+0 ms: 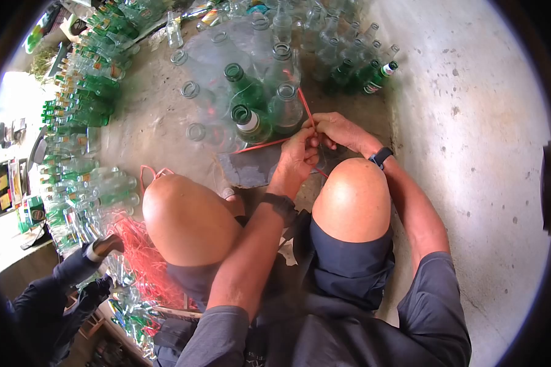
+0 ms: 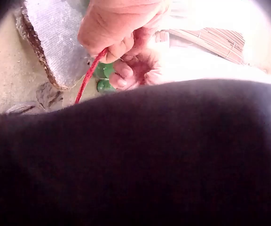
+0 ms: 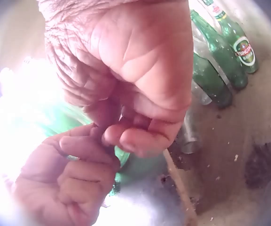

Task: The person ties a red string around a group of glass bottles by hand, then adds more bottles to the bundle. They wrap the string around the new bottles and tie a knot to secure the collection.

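Note:
A red cord [image 1: 268,144] runs around a group of clear and green bottles [image 1: 246,85], its two stretches meeting at the hands by the group's near right corner. The left hand [image 1: 298,153] pinches the cord there; in the left wrist view a red length [image 2: 89,77] comes out from under its curled fingers. Against it, the right hand [image 1: 343,131] has thumb and fingers closed at the same spot. In the right wrist view the right hand [image 3: 135,70] is above the left hand [image 3: 69,174], fingertips meeting; the cord between them is hidden.
A grey slab [image 1: 245,170] lies below the bottle group. More bottles [image 1: 349,55] stand at the back right, and rows of green bottles [image 1: 82,92] line the left. Loose red strands [image 1: 144,260] lie beside the left knee. A pale wall [image 1: 465,153] rises on the right.

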A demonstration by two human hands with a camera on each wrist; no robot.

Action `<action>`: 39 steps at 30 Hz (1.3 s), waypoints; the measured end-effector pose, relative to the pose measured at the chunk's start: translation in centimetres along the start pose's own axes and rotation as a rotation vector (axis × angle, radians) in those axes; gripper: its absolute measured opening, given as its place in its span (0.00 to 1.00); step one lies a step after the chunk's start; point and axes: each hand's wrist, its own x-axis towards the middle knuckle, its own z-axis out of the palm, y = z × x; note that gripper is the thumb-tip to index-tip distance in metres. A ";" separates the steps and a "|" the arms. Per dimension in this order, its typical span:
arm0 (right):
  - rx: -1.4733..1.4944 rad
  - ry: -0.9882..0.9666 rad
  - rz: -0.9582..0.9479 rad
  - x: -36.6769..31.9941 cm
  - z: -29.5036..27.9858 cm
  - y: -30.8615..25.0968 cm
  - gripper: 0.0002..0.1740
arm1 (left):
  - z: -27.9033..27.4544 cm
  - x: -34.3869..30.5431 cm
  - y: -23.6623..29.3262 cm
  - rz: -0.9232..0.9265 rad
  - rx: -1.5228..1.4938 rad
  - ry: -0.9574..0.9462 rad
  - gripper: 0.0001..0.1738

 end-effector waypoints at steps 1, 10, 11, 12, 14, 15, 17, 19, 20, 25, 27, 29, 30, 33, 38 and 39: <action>-0.067 0.015 0.011 -0.1 0.5 -0.3 0.14 | 0.0 -0.3 0.2 0.000 -0.011 -0.015 0.10; -0.526 0.230 -0.252 -1.0 -0.4 1.0 0.13 | 1.0 -1.3 0.0 0.043 0.099 0.207 0.09; -0.718 0.324 -0.431 -0.6 -0.5 1.1 0.13 | 1.1 -1.5 0.1 0.082 0.110 0.242 0.07; -0.714 0.329 -0.427 -0.3 -0.6 0.8 0.13 | 0.8 -1.5 0.1 0.077 0.114 0.241 0.07; -0.733 0.389 -0.452 0.6 -0.8 0.0 0.09 | 0.0 -1.7 0.3 0.142 -0.011 0.241 0.09; -0.730 0.394 -0.449 1.3 -1.0 0.1 0.09 | -0.2 -1.8 0.5 0.138 -0.007 0.240 0.09; -0.840 0.460 -0.546 2.5 -1.1 0.2 0.12 | -0.7 -2.0 1.1 0.164 -0.087 0.303 0.10; -0.838 0.478 -0.529 3.2 -0.5 0.0 0.11 | -0.6 -2.4 1.1 0.181 -0.060 0.315 0.10; -0.838 0.496 -0.509 3.3 -0.3 -0.1 0.10 | -0.5 -2.6 1.1 0.196 -0.034 0.324 0.10; -0.853 0.520 -0.501 3.0 0.0 0.1 0.11 | -0.6 -3.0 0.7 0.231 -0.016 0.343 0.09; -0.844 0.547 -0.524 3.1 -0.3 0.1 0.12 | -0.3 -3.0 0.9 0.252 -0.013 0.336 0.08; -0.877 0.558 -0.553 3.4 -0.2 0.5 0.12 | 0.0 -3.4 0.9 0.249 -0.008 0.361 0.06; -0.877 0.559 -0.557 3.3 -0.1 0.3 0.12 | 0.1 -3.5 1.0 0.254 -0.008 0.361 0.06; -0.892 0.553 -0.509 3.0 -0.2 0.0 0.12 | 0.3 -3.6 1.0 0.247 -0.009 0.384 0.06; -0.811 0.573 -0.455 2.4 0.1 -0.2 0.12 | -0.1 -3.2 0.8 0.242 -0.015 0.391 0.07; -0.810 0.570 -0.458 2.1 0.1 -0.2 0.12 | -0.1 -3.3 0.9 0.245 -0.016 0.394 0.07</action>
